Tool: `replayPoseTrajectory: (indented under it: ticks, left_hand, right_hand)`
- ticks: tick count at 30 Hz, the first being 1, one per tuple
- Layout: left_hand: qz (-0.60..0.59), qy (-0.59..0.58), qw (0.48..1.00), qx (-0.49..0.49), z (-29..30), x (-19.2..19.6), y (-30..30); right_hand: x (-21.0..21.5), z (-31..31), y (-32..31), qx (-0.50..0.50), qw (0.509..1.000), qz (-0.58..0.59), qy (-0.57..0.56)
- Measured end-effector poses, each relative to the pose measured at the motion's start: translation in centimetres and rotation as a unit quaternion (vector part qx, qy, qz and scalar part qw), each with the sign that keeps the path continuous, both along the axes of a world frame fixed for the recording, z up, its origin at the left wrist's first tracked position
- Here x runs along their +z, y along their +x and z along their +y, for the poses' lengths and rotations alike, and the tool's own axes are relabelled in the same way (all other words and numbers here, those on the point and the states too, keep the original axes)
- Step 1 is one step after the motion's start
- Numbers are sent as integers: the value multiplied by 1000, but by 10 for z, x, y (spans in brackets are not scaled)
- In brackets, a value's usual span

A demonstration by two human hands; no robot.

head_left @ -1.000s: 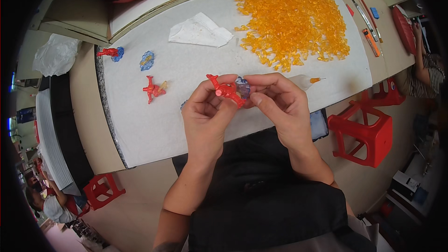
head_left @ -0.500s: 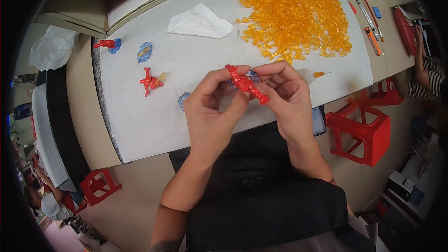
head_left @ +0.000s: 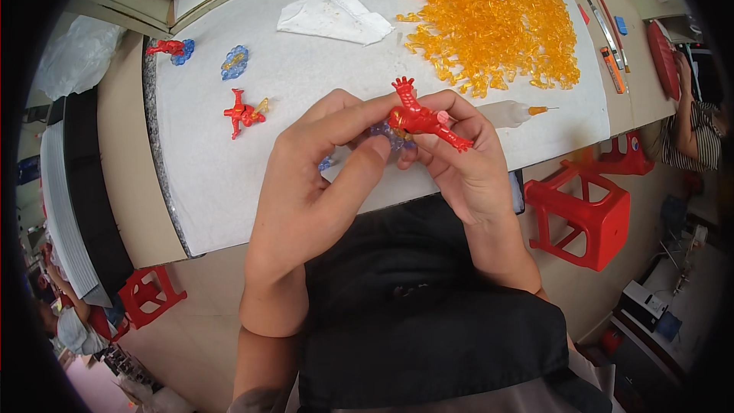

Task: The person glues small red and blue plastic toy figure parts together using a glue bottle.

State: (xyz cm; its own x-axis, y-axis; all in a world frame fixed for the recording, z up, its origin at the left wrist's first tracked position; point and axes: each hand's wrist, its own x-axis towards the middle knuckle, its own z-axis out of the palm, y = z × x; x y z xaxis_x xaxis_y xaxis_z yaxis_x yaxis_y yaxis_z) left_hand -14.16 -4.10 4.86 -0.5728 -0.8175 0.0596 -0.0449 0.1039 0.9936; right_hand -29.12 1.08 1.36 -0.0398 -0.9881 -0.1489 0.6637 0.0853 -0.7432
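A small red toy figure [head_left: 419, 118] with spread limbs is held up between both my hands over the white-covered table. Under it shows a blue translucent beaded base [head_left: 391, 136], pinched by the thumb and fingers of my left hand [head_left: 302, 180]. My right hand [head_left: 472, 168] closes round the figure from the other side; its fingertips are partly hidden behind the toy. Another red figure [head_left: 243, 113] with a yellow clear piece lies to the left. Farther back are a red figure [head_left: 164, 47] on a blue base and a loose blue base [head_left: 235, 63] with yellow in it.
A big heap of orange translucent pieces [head_left: 489, 23] covers the far right of the sheet. Near it lie a folded white cloth [head_left: 334, 15] and a needle-tipped bottle [head_left: 514, 113]. An orange-handled tool [head_left: 612, 70] rests by the right edge. A red stool [head_left: 585, 210] stands beside the table.
The red figure has turned between my hands, so a raised limb now points up. My left hand has shifted left and rolled over, showing more of its back. The view has shifted slightly.
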Motion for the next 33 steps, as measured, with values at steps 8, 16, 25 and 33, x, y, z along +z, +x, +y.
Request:
replayPoseTrajectory:
  ticks: [8,16,25,33]
  left_hand:
    - [34,26,999,-18,-3,3,13]
    - [43,44,998,-13,-4,1,19]
    - [53,57,997,-1,-2,-1,20]
    - [23,47,998,20,3,-10,9]
  right_hand:
    - [5,-2,8,46,992,-113,43]
    - [3,-3,14,64,988,-127,55]
    - [1,-2,16,59,987,-138,59]
    - [6,-4,22,-4,994,-70,79]
